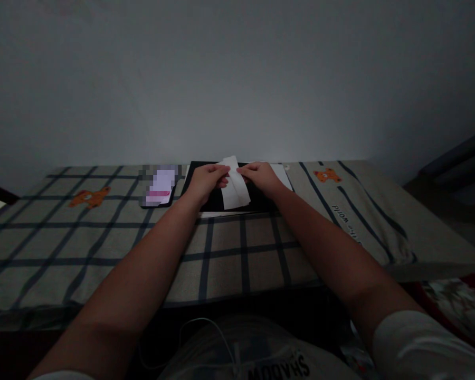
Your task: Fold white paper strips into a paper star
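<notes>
A strip of folded white paper [235, 191] is held up between my two hands, over a flat black sheet or board [211, 203]. My left hand [206, 182] is closed, pinching the paper's left edge between thumb and fingers. On the other side, my right hand [263, 178] pinches the right edge, its fingers curled in. More white paper [282, 174] shows beyond the right hand, lying on or beside the black surface. Part of the black surface is hidden by my hands.
A phone [160, 186] with a lit, blurred screen lies left of the black surface. Under everything is a checked tablecloth [225, 258] with bear prints. A grey wall [237, 79] rises behind the table. A white cable [206, 319] hangs near my lap.
</notes>
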`<state>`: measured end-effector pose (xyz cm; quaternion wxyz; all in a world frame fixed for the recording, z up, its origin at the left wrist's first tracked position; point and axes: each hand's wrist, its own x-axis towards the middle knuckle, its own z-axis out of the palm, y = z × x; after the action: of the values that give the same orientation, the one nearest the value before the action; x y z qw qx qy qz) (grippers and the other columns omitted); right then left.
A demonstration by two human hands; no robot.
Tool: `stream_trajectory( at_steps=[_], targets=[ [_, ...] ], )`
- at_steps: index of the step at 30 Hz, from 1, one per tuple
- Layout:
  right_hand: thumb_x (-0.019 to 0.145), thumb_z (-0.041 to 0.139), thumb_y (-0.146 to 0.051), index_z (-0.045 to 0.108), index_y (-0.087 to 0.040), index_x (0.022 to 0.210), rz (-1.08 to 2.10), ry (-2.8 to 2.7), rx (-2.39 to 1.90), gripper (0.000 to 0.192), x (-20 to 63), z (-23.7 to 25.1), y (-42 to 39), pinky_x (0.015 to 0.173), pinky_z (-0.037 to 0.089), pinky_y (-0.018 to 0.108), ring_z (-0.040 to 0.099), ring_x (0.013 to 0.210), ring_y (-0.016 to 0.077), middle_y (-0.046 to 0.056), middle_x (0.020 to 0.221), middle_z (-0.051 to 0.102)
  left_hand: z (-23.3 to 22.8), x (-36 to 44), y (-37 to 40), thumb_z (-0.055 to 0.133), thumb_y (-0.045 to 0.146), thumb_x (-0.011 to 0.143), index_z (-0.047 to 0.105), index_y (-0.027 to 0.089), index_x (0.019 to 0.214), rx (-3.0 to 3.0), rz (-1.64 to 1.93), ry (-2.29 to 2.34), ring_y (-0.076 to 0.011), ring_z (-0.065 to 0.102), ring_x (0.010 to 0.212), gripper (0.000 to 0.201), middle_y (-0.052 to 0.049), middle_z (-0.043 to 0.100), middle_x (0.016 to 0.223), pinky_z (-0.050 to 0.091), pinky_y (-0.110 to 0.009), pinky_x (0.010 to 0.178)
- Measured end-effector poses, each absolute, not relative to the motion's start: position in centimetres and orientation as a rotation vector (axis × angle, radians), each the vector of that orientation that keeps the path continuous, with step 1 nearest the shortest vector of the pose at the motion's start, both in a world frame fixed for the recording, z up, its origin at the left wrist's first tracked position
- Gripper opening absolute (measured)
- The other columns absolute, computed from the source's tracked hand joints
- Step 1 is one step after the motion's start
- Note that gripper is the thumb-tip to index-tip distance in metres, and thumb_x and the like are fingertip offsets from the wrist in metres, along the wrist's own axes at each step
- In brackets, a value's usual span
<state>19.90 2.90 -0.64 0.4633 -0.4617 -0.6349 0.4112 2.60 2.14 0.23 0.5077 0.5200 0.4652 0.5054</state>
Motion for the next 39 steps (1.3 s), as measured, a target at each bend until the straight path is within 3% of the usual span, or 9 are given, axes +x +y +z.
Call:
stream_trajectory(
  at_steps=[4,8,17,39],
  targets=[
    [0.074,0.064,-0.040,0.069,-0.015,0.071,0.925,-1.622,-1.153,0.026,20.0,-0.6,2.8,0.058,0.043,0.026,0.054,0.057,0.0114,0.003,0.062,0.063,0.0,2.6,2.2,0.071,0.026,0.071,0.063,0.011,0.072,1.244,1.201,1.128,-0.0081,0.055,0.053,0.017,-0.003,0.060,0.064,0.048,-0.020,0.052],
    [0.074,0.064,-0.041,0.068,-0.015,0.072,1.039,-1.590,-1.086,0.026,19.9,-0.7,2.9,0.061,0.047,0.026,0.056,0.059,0.0111,0.004,0.067,0.066,0.1,2.6,2.2,0.070,0.024,0.073,0.063,0.011,0.070,1.257,1.236,1.163,-0.0083,0.054,0.052,0.015,-0.003,0.059,0.060,0.047,-0.020,0.051],
    [0.072,0.065,-0.032,0.070,-0.015,0.073,1.060,-1.621,-1.120,0.017,19.9,-0.9,3.1,0.059,0.047,0.026,0.056,0.058,0.0108,0.004,0.067,0.066,0.4,2.7,1.9,0.068,0.026,0.074,0.062,0.012,0.066,1.283,1.231,1.192,-0.0085,0.053,0.049,0.017,-0.003,0.058,0.057,0.043,-0.021,0.049],
    [0.073,0.063,-0.032,0.067,-0.014,0.071,1.005,-1.732,-1.095,0.018,19.7,-0.1,2.1,0.058,0.044,0.026,0.055,0.057,0.0110,0.003,0.064,0.064,0.4,2.5,2.3,0.063,0.027,0.075,0.065,0.013,0.072,1.235,1.329,1.152,-0.0097,0.054,0.054,0.014,-0.002,0.060,0.063,0.044,-0.019,0.048]
  ],
)
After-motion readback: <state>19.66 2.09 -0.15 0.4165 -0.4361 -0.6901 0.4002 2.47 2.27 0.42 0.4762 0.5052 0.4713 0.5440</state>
